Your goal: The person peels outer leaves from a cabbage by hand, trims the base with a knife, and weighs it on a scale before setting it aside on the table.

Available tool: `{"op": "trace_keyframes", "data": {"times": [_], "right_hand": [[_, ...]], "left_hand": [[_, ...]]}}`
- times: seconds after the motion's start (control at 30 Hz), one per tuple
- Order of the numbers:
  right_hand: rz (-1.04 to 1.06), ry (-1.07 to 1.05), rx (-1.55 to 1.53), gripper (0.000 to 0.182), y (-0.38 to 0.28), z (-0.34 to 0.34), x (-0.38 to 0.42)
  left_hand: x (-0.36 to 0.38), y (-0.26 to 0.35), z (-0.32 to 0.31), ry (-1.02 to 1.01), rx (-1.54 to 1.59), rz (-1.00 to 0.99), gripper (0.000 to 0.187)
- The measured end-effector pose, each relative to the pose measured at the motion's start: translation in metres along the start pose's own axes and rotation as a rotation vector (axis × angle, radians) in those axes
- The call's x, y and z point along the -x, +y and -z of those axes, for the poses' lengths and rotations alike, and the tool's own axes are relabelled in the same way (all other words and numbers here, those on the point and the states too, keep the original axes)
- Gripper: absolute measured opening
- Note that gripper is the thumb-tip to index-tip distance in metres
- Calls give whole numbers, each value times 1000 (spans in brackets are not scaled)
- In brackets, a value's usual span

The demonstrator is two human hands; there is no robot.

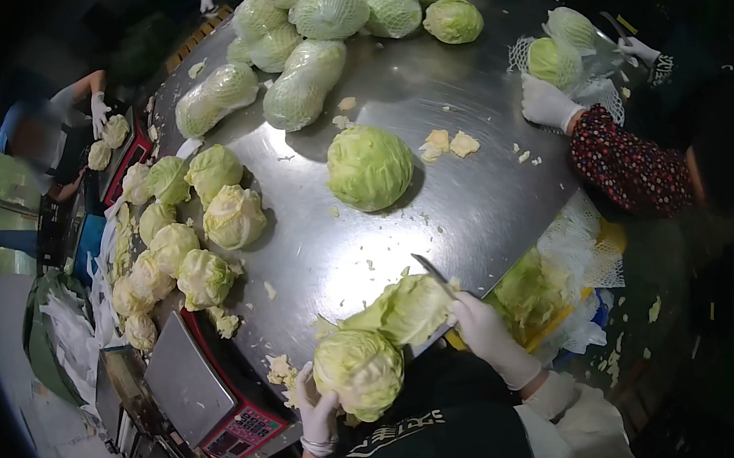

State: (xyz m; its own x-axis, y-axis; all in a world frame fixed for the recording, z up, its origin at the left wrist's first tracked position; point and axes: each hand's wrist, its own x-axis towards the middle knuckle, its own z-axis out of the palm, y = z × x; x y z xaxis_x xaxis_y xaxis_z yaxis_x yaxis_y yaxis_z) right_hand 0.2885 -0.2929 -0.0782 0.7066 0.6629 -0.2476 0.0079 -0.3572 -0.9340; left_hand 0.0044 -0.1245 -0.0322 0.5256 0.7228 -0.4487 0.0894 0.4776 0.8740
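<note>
At the near edge of the metal table, my gloved left hand (317, 411) grips the side of a pale green cabbage (359, 374). A large outer leaf (410, 310) spreads from the cabbage toward my gloved right hand (491, 336). That hand is closed around a knife (433, 272), its blade pointing up and left over the table. The leaf's far end overlaps the right fingers in this view. Trimmed bits of leaf (283, 371) lie close to my left hand. Farther out, a whole green cabbage (369, 169) sits alone on the metal.
Trimmed cabbages (203, 279) cluster at left beside a red-framed scale (193, 380). Net-wrapped cabbages (328, 11) pile at the far side. A co-worker's gloved hand (549, 103) rests near netted cabbages at right. Below the right edge is a leaf-filled container (531, 289). Another person handles cabbages at far left.
</note>
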Motion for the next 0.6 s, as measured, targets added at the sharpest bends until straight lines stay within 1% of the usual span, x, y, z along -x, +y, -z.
{"op": "trace_keyframes", "data": {"times": [0.07, 0.13, 0.2, 0.23, 0.27, 0.3, 0.33, 0.37, 0.4, 0.43, 0.47, 0.5, 0.53, 0.57, 0.6], "right_hand": [[-30, -58, 58, 35, -6, 19, 7], [-61, -101, 114, 36, -12, 30, 15], [-46, -18, 150, 36, -11, 35, 26], [9, 56, 122, 37, 0, 41, 29], [13, 51, 123, 37, 18, 52, 28], [-84, 223, 154, 41, 39, 68, 26], [-179, 397, 181, 46, 51, 79, 23], [-170, 396, 179, 46, 44, 88, 20], [7, 439, 505, 50, 34, 101, 22], [182, 473, 834, 55, 20, 112, 27], [174, 472, 840, 55, 0, 113, 34], [85, 406, 741, 58, -26, 102, 38], [-1, 343, 638, 60, -43, 90, 38], [-7, 281, 548, 58, -46, 80, 39], [129, 166, 482, 57, -50, 69, 37]], "left_hand": [[-1, 14, -6, 16, 249, 136, 71], [-7, 11, -14, 32, 211, 87, 70], [-16, 13, -20, 33, 177, 37, 70], [-22, 16, -22, 12, 158, 32, 70], [-25, 19, -21, -5, 138, 27, 71], [-27, 16, -16, 1, 141, 19, 71], [-31, 10, -8, -17, 88, -15, 77], [-34, 12, -9, -36, 32, -48, 82], [-33, 16, -11, -38, 30, -50, 82], [-30, 32, -24, -86, -165, -168, 87], [-28, 38, -33, -134, -357, -281, 92], [-31, 36, -35, -139, -352, -275, 92], [-36, 35, -33, -182, -517, -399, 93], [-41, 34, -34, -225, -684, -527, 94], [-43, 34, -38, -236, -684, -531, 94]]}}
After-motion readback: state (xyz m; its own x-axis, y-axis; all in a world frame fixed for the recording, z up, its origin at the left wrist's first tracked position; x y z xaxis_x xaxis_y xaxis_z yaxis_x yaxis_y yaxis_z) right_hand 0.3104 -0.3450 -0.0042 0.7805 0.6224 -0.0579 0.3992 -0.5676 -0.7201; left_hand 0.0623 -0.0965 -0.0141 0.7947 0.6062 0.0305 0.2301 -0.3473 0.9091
